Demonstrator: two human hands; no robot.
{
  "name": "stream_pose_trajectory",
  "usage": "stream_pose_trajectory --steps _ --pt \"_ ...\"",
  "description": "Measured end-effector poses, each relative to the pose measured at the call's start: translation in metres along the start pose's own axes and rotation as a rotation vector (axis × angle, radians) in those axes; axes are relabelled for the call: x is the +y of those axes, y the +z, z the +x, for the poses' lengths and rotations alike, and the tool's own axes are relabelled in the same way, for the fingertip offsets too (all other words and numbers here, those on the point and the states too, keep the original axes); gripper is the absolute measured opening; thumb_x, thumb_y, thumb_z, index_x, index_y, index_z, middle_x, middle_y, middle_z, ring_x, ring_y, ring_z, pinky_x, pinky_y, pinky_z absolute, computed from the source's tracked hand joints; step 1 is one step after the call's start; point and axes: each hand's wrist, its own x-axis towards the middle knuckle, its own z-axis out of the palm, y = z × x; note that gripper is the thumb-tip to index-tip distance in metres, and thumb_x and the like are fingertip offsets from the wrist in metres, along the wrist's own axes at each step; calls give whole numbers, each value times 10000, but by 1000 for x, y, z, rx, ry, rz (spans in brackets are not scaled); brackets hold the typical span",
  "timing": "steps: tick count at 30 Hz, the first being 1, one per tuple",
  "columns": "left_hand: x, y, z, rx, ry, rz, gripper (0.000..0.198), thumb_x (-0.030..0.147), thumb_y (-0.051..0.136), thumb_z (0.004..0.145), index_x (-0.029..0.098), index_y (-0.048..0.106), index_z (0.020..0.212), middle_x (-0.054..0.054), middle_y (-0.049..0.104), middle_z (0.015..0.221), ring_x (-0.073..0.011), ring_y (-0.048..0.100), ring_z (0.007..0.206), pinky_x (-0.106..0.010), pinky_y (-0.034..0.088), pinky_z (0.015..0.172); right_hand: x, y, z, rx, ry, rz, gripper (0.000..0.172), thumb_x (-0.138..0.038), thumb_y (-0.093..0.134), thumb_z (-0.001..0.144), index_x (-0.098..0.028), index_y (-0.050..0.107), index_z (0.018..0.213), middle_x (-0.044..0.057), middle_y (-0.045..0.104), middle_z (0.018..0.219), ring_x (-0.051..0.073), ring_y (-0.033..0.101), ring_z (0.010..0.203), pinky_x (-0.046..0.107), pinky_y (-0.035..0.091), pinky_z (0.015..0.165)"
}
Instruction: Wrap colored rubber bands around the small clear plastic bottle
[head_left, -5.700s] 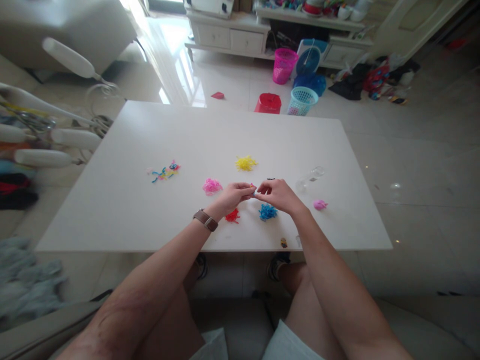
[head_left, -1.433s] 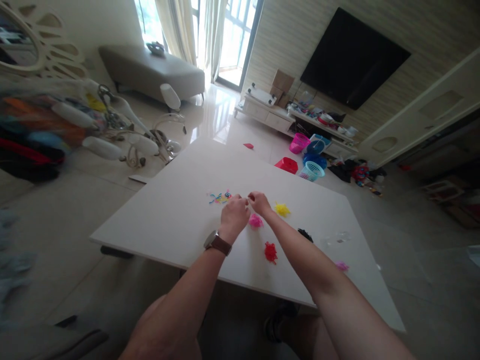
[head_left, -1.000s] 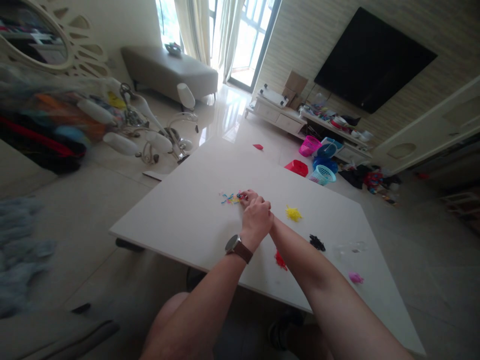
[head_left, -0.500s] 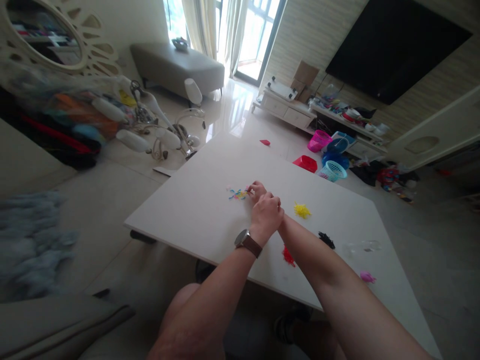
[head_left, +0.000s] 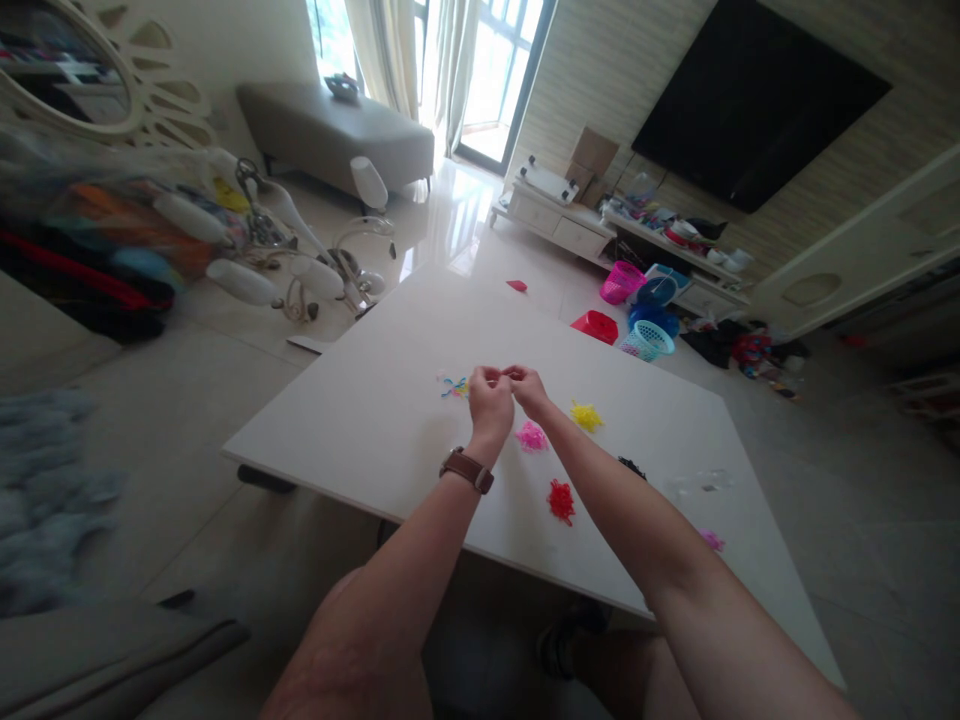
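Note:
Both my hands meet above the white table, fingertips pinched together. My left hand, with a brown watch on the wrist, and my right hand close on something too small to make out between them. Just left of my hands lies a mixed-colour scatter of small bands. Sorted little piles lie to the right: pink, yellow, red, black and a second pink one.
A small clear container lies on the table near its right side. On the floor beyond stand a red tub and pink and light blue baskets. A chandelier lies on the floor at left.
My hands have drawn back from the mixed scatter and now pinch together side by side above the table. The pink pile, hidden before by my left hand, shows again.

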Motion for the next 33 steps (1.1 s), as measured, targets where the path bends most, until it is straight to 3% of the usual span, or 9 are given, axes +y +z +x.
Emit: stream_pose_trajectory --steps 3,5,7,10,13,19,23,26,33 --pt "-2 -4 12 171 -378 -325 41 211 533 936 206 565 910 -34 600 968 -174 598 1009 -277 472 883 -6 -8 -8 32 -23 25 373 -491 837 615 -198 645 740 -1 687 658 146 632 665 304 527 721" --pt "-2 -7 14 102 -571 -471 135 298 493 986 213 563 908 -36 589 958 -176 596 1027 -279 484 877 -16 -12 -19 9 -73 -5 321 -455 827 647 -196 672 753 0 696 673 149 637 677 299 527 719" --pt "0 -9 12 -33 -665 -623 224 342 436 1017 209 563 890 -52 594 917 -177 618 942 -273 513 819 -28 -16 -33 -50 -162 -101 243 -410 797 709 -197 696 771 2 711 698 158 654 693 298 529 714" --pt "3 -6 7 -224 -672 -831 274 251 377 1020 180 560 828 -67 596 793 -155 604 725 -239 525 671 -48 -23 -58 -139 -268 -255 134 -322 748 791 -212 727 864 14 767 823 176 707 776 311 552 769" --pt "4 1 1 -317 -666 -855 263 95 387 954 146 585 788 -76 614 720 -143 587 631 -225 516 588 -64 -32 -79 -138 -347 -370 115 -241 744 799 -218 732 911 9 779 846 176 720 789 313 557 795" --pt "0 14 -15 -498 -692 -739 251 -4 436 879 88 660 814 -93 675 694 -150 666 673 -245 588 710 -77 -65 -114 7 -389 -489 56 -207 694 854 -199 748 843 29 765 845 172 700 780 306 549 778" --pt "-7 26 -30 -644 -741 -605 234 24 450 892 51 679 855 -134 720 757 -170 709 720 -286 611 806 -66 -86 -144 179 -348 -483 135 -315 744 851 -193 770 902 41 720 859 178 678 784 319 548 772" --pt "-16 36 -42 -758 -762 -502 231 40 446 895 43 675 867 -173 743 847 -197 733 785 -322 622 834 -50 -96 -164 221 -294 -490 227 -387 744 854 -204 791 981 51 664 933 164 650 766 323 546 752" --pt "-30 56 -59 -748 -779 -360 222 20 452 893 86 630 778 -131 711 738 -195 737 733 -349 640 839 -22 -118 -179 290 -226 -367 229 -441 751 844 -218 804 850 36 633 855 148 586 710 299 514 677"
